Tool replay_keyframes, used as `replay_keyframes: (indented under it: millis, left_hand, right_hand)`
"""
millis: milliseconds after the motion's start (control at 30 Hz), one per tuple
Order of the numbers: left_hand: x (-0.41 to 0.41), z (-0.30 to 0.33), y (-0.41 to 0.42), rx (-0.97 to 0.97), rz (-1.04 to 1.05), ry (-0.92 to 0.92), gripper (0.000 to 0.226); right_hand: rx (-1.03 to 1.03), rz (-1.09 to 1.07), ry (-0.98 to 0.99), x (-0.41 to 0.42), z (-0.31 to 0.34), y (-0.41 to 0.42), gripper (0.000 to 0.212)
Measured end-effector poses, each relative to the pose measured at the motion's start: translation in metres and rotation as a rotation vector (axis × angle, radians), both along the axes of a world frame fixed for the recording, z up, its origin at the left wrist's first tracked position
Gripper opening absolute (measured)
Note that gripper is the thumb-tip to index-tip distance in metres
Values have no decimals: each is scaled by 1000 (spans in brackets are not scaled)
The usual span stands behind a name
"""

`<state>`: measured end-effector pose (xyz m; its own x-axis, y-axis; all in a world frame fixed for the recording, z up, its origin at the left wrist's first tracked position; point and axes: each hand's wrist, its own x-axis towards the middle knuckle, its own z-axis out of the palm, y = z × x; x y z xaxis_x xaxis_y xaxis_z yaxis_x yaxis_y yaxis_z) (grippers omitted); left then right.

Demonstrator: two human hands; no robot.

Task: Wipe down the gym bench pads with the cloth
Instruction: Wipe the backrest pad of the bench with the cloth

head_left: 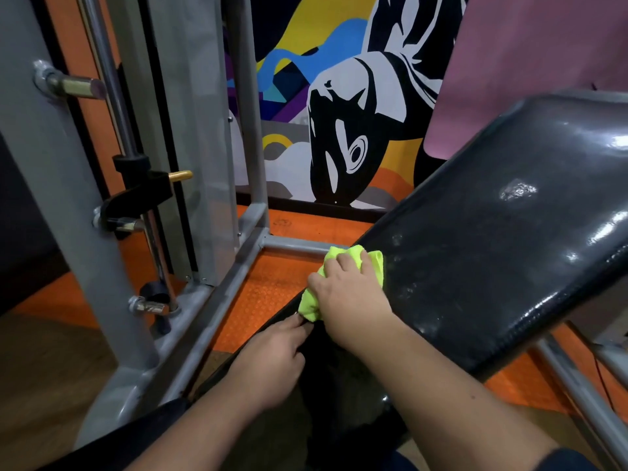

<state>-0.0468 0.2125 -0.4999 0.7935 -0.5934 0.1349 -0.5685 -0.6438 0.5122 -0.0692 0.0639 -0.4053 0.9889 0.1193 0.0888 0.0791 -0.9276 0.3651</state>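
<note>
- Right now the right hand is clamped over the bunched neon-yellow microfibre cloth, fingers curled round it, pressing it onto the left edge of the glossy black vinyl backrest pad.
- That puts the cloth low on the tilted backrest, just above the gap where it meets the darker black seat pad.
- Down at that gap, the left hand reaches in, fingertips touching the pad edge right beside the cloth's lower corner; the fingers look bent, but whether they pinch the pad edge or the cloth, I cannot tell.
- Progress check: the backrest shows pale smudges and specks near its middle and along its lower left part, so I'd judge most of that surface is yet to be wiped.
- Bright glare on the upper right of the pad may be sheen or just lighting; no call on that.
- The seat pad lies mostly in shadow under the arms, so its condition is unreadable from here.
- Around the bench: the grey painted steel frame, a chrome guide rod with black hooks, orange textured rubber flooring and a colourful painted wall mural behind.
- My read: early days, with the backrest sweep and the seat both left to do.
</note>
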Motion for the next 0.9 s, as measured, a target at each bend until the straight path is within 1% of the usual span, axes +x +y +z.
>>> replay_keyframes:
  millis: [67, 233, 300, 400, 500, 533, 633, 667, 767, 900]
  left_hand:
    - [1, 1, 1, -12, -25, -5, 65]
    - [3, 0, 0, -13, -8, 0, 64]
    - [5, -4, 1, -21, -29, -6, 62]
    - [5, -4, 3, -21, -62, -8, 68]
    - [2, 1, 2, -35, -39, -7, 52]
    - [2, 0, 2, -36, -32, -2, 51]
    - [4, -2, 4, -14, -50, 14, 72]
    - [5, -3, 5, -4, -48, 24, 75]
    - [6, -4, 3, -2, -21, 24, 74]
    - [7, -5, 4, 10, -23, 37, 73]
  right_hand:
    - [5, 36, 25, -5, -1, -6, 50]
    - [30, 14, 15, -9, 4, -2, 53]
    - [21, 65, 27, -13, -1, -3, 52]
    - [54, 76, 36, -17, 4, -11, 49]
    - [41, 49, 32, -19, 3, -1, 53]
    - [33, 63, 32, -20, 0, 0, 53]
    - [49, 104, 52, -27, 0, -11, 51]
    - [52, 96, 53, -28, 4, -13, 51]
    - [39, 85, 17, -31, 4, -8, 51]
    - [46, 159, 19, -42, -3, -16, 48]
